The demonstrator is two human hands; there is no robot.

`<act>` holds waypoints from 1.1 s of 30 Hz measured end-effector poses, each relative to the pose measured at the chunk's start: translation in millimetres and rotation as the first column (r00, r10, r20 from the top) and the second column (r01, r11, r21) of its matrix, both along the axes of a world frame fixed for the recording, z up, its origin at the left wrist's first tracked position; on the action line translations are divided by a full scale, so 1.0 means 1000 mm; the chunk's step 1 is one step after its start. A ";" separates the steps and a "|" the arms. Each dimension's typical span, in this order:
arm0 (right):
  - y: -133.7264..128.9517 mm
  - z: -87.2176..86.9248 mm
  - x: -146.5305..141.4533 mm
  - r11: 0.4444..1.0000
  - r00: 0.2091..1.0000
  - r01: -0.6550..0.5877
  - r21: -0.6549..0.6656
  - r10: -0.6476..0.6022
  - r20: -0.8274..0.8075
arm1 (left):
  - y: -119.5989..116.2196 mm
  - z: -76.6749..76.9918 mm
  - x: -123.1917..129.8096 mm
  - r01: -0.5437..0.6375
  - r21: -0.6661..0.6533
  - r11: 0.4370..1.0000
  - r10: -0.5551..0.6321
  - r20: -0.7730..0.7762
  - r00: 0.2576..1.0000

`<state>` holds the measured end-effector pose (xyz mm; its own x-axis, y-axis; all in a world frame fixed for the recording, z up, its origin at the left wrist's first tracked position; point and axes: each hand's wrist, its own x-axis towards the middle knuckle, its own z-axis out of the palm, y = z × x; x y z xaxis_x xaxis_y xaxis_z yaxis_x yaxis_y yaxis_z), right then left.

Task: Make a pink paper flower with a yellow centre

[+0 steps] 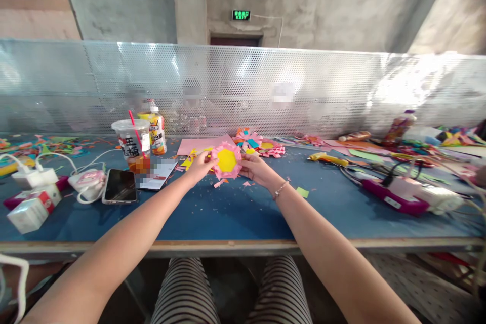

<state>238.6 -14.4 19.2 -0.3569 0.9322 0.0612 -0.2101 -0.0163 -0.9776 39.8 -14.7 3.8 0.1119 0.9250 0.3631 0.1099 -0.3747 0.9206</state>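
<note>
A pink paper flower (227, 160) with a yellow centre is held up over the blue table, facing me. My left hand (201, 166) pinches its left edge, and my right hand (258, 169), below a bracelet, grips the right edge. Fingers of both hands are partly hidden behind the petals. Just beyond it lie more paper flowers (248, 137), pink with blue and orange bits. Yellow paper pieces (192, 158) and a pink sheet (205, 144) rest behind my left hand. Small paper scraps are scattered beneath the flower.
To the left stand a drink cup (132, 142) with a red straw, a bottle (157, 131), a phone (120, 186) and chargers (34, 178). On the right are a yellow glue gun (328, 159), a purple power strip (395, 197) and cables. A perforated metal screen (322, 91) closes the table's back.
</note>
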 end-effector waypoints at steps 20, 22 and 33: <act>-0.003 0.001 0.001 0.999 0.998 -0.006 0.032 0.004 0.069 | -0.006 0.009 -0.001 0.073 -0.099 0.992 -0.054 0.186 0.981; -0.003 0.001 0.002 0.999 0.997 -0.006 0.041 0.003 0.078 | -0.007 0.010 -0.001 0.080 -0.107 0.991 -0.057 0.207 0.977; 0.008 -0.010 0.001 0.974 0.986 0.092 0.205 -0.118 0.116 | -0.010 0.010 0.001 0.103 -0.121 0.987 -0.080 0.179 0.980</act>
